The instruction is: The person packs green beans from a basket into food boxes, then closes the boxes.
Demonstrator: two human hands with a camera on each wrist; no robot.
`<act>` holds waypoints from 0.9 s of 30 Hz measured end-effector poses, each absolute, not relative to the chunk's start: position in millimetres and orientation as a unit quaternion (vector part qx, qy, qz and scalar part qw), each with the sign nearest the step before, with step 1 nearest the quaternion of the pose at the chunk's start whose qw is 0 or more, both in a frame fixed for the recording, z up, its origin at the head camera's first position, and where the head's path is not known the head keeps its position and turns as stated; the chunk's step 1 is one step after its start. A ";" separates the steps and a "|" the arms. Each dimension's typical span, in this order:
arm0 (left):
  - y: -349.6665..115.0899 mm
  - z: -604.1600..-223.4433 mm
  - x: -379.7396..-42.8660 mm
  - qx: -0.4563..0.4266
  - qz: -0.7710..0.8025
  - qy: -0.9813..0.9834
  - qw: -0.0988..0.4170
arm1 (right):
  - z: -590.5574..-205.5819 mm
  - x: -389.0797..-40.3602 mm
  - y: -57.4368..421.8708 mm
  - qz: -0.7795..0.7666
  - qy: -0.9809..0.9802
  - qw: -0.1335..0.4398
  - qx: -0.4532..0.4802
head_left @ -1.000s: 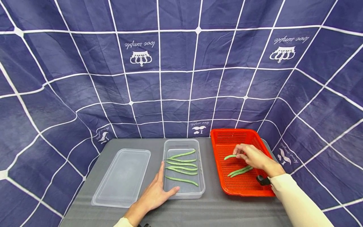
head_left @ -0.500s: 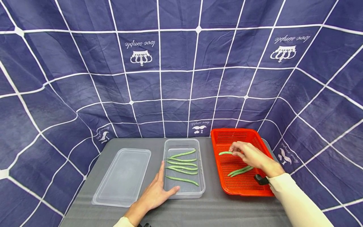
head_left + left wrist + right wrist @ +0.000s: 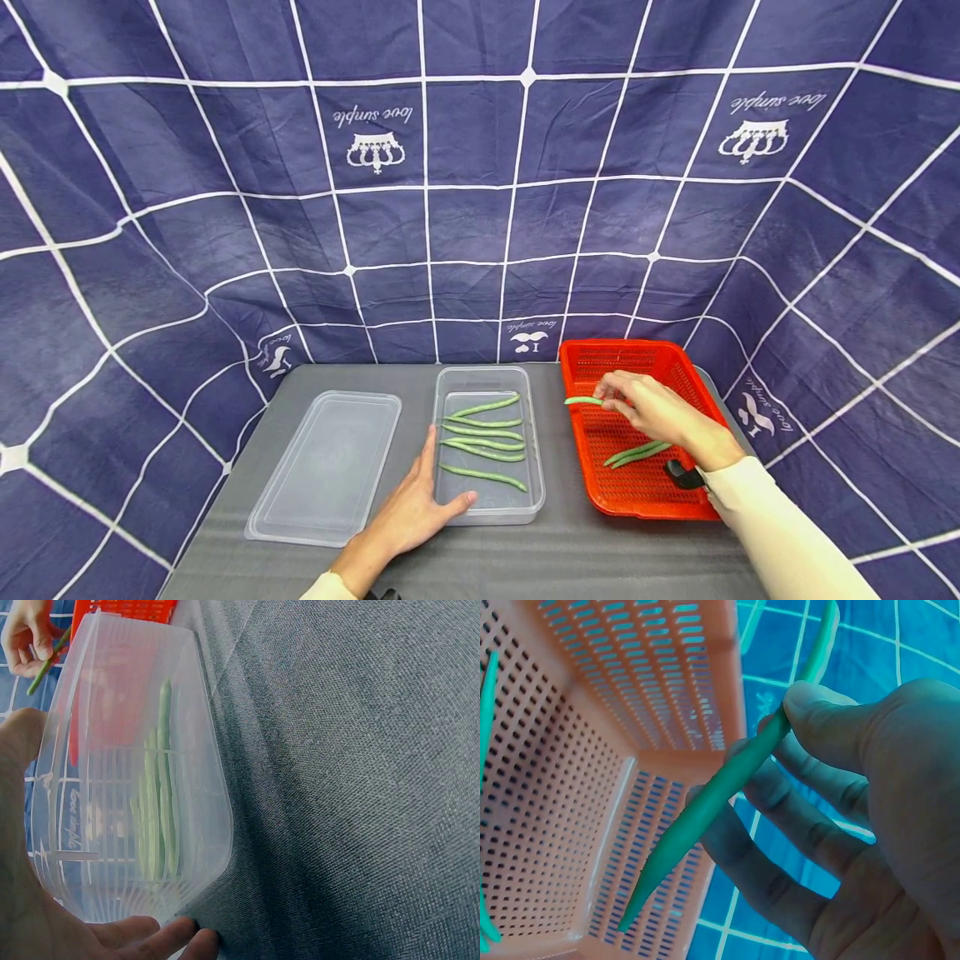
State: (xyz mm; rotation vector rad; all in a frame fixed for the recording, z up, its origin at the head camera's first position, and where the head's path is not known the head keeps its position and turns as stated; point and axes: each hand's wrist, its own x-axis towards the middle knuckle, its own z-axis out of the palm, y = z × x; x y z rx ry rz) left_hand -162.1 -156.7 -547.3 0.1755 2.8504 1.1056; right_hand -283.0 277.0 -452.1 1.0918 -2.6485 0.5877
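Note:
My right hand (image 3: 651, 410) pinches a green bean (image 3: 705, 801) between thumb and fingers, above the left part of the red plastic basket (image 3: 637, 510). One end of the bean pokes out past the basket's left rim in the head view. Below the hand, a couple of green beans (image 3: 637, 454) lie on the basket floor, partly covered by the wrist. My left hand (image 3: 408, 510) rests with straight, spread fingers against the left side and near corner of a clear plastic container (image 3: 491, 507). Several green beans (image 3: 483, 475) lie crosswise inside it, roughly side by side.
A translucent rectangular lid (image 3: 326, 467) lies flat on the grey tabletop (image 3: 570, 558), left of the container. The blue checked cloth (image 3: 465, 225) hangs behind and on both sides. A strip of grey tabletop separates container and basket.
My right hand has moved left with the green bean, from over the basket's middle to its left rim. The left hand and the container stay in place.

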 end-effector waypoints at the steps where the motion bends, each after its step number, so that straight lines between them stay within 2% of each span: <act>1: -156.6 -547.0 -161.9 0.057 0.361 0.930 0.040 | -451.7 -282.8 275.1 0.197 -0.902 0.108 0.369; 27: -155.9 -551.2 -163.4 0.052 0.353 0.933 0.037 | -438.5 -275.4 218.3 0.168 -0.917 0.058 0.357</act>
